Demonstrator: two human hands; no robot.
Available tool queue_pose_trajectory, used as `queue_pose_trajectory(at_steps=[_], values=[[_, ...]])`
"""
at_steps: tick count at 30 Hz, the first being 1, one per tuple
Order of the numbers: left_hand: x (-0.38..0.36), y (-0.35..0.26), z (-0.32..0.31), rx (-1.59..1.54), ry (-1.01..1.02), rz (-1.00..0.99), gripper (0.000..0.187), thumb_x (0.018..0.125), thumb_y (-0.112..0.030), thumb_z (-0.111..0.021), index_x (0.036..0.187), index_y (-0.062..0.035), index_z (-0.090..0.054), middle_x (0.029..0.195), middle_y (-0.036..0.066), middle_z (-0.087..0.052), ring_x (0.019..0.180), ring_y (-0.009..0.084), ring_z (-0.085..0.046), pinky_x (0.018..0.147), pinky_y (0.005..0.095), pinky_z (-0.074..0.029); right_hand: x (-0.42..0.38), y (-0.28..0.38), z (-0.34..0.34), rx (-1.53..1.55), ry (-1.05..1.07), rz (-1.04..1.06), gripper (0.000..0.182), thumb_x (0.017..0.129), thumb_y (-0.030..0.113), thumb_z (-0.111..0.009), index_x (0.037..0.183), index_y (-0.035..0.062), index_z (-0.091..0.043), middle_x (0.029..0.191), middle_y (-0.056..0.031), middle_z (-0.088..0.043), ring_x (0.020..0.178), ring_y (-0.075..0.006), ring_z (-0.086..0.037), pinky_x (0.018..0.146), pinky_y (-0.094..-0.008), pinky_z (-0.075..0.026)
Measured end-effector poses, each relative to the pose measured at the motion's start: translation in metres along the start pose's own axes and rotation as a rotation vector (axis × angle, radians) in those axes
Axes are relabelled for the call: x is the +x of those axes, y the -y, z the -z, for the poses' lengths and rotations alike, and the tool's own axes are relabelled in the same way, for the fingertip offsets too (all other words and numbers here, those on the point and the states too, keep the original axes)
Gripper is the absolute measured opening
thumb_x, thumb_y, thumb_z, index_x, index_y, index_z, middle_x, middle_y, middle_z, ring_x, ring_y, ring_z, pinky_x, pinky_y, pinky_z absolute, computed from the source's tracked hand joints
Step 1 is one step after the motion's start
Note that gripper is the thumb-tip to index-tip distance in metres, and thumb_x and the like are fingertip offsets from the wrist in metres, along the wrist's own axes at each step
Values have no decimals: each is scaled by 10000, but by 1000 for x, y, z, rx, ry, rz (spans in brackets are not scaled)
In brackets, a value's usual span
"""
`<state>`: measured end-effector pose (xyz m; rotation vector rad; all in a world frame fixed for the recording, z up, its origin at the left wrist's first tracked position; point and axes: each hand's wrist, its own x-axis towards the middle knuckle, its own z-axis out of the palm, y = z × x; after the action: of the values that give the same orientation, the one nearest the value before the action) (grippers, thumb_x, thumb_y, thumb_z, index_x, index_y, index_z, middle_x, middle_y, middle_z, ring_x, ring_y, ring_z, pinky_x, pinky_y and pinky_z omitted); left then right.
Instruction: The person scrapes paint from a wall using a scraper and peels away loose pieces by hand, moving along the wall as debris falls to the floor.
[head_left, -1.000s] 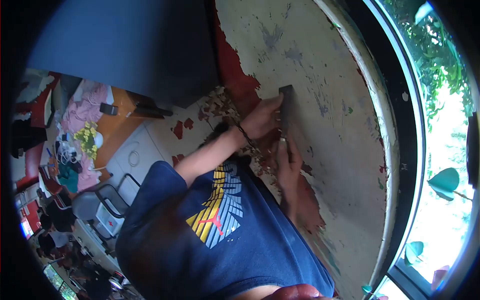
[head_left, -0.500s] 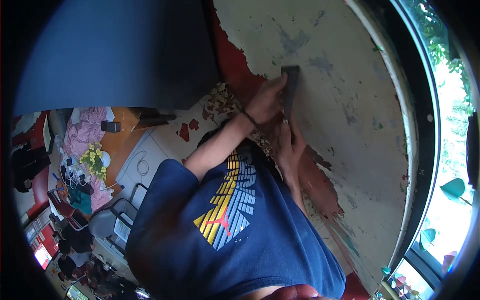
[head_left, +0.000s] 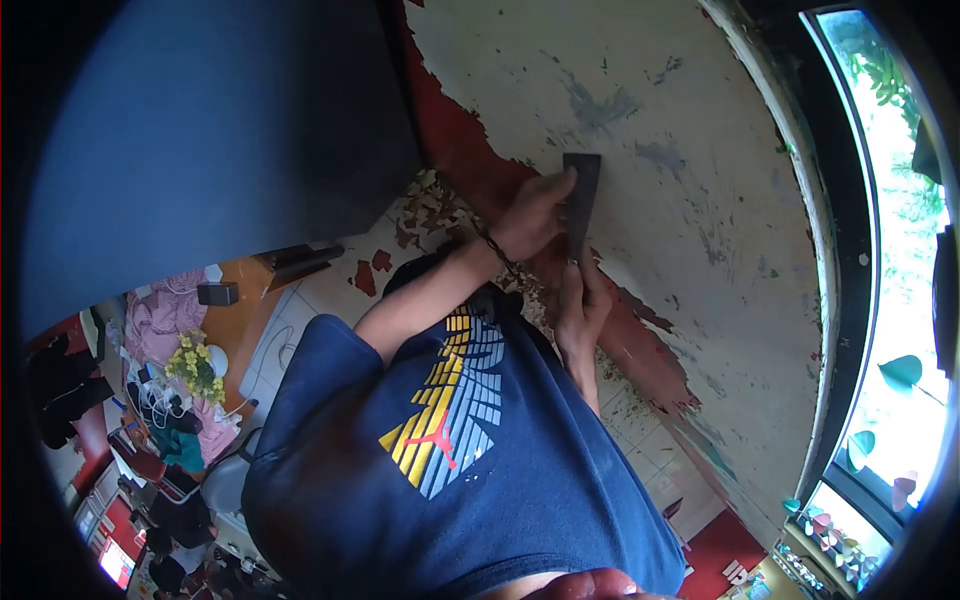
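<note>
A scraper with a wide dark flat blade (head_left: 583, 190) lies close against the wall, its broad edge upward in the view. My left hand (head_left: 535, 212), with a dark band at the wrist, is closed on the blade's left side, thumb near the broad edge. Below it, my right hand (head_left: 582, 312) wraps around the scraper's lower end, so the handle is mostly hidden. The wall (head_left: 690, 290) around the blade is bare, pale and scuffed. Red paint (head_left: 455, 125) with a ragged edge remains along its left side, behind and below my hands.
Peeled flakes (head_left: 432, 212) litter the tiled floor beneath my arms. A large dark blue panel (head_left: 200, 130) stands at upper left. A wooden table (head_left: 243, 295) bears cloth, cables and yellow flowers (head_left: 195, 368). A window (head_left: 895, 300) runs along the right. Other people (head_left: 185, 530) are at lower left.
The view has shifted slightly, so wall, hands and scraper sit a little lower in it. Both hands keep their grip, and the blade stays near the same patch of wall.
</note>
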<state>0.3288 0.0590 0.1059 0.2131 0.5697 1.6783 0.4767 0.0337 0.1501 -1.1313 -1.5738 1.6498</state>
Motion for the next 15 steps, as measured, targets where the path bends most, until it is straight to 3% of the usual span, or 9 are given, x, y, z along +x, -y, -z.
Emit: queue_pose_trajectory(at_steps=[1, 2, 3, 5, 6, 8, 12, 15], values=[[0, -8, 11, -29, -18, 26, 368, 932, -405, -549, 1070, -64, -576, 896, 13, -601, 819, 115, -594, 735, 301, -492, 4, -2, -11, -23, 21, -1, 406, 982, 153, -431, 1377, 64, -440, 618, 47, -471, 460, -30, -390, 414, -188, -311], [8, 21, -17, -9, -18, 46, 374, 931, -413, -547, 1061, -65, -580, 894, 14, -601, 821, 117, -594, 741, 303, -490, -1, -3, 30, -3, 35, 30, 404, 981, 152, -433, 1376, 68, -443, 620, 48, -473, 466, -30, -395, 422, -188, -317], [10, 18, -14, -12, -11, 45, 374, 931, -413, -547, 1061, -65, -580, 894, 14, -601, 821, 117, -594, 741, 303, -490, 4, -4, 27, -9, 32, 35, 404, 981, 152, -433, 1376, 68, -443, 620, 48, -473, 466, -30, -395, 422, -188, -317], [6, 5, -15, -35, 49, -23, 290, 951, -350, -532, 1069, -89, -577, 913, -10, -609, 821, 93, -594, 705, 270, -491, 12, -7, 18, -281, 14, 255, 403, 982, 153, -430, 1374, 61, -443, 621, 47, -482, 483, -26, -402, 435, -186, -319], [4, 12, -13, -43, 37, -15, 290, 951, -350, -532, 1069, -89, -577, 913, -10, -609, 821, 93, -594, 705, 270, -491, 7, -8, 21, -285, 17, 239, 403, 982, 153, -430, 1374, 61, -443, 621, 47, -482, 483, -26, -402, 435, -186, -319], [8, 20, -8, 6, -45, 11, 288, 948, -353, -537, 1053, -88, -580, 898, -11, -608, 799, 94, -594, 676, 271, -498, 2, -10, 19, -19, -13, -10, 400, 983, 147, -430, 1371, 50, -443, 627, 46, -485, 487, -22, -387, 435, -184, -304], [13, 20, -12, 12, -21, 38, 357, 946, -399, -525, 1069, -69, -581, 876, 1, -597, 784, 107, -580, 725, 298, -482, 3, -10, 17, -28, -31, 12, 396, 984, 133, -431, 1370, 44, -442, 630, 48, -469, 490, -20, -369, 441, -180, -289], [3, 20, -12, -55, 12, 51, 252, 951, -338, -538, 979, -95, -600, 829, -22, -598, 727, 89, -582, 637, 275, -487, -3, -24, 14, -104, -29, 93, 393, 986, 124, -432, 1371, 48, -442, 631, 50, -457, 488, -19, -357, 441, -181, -282]])
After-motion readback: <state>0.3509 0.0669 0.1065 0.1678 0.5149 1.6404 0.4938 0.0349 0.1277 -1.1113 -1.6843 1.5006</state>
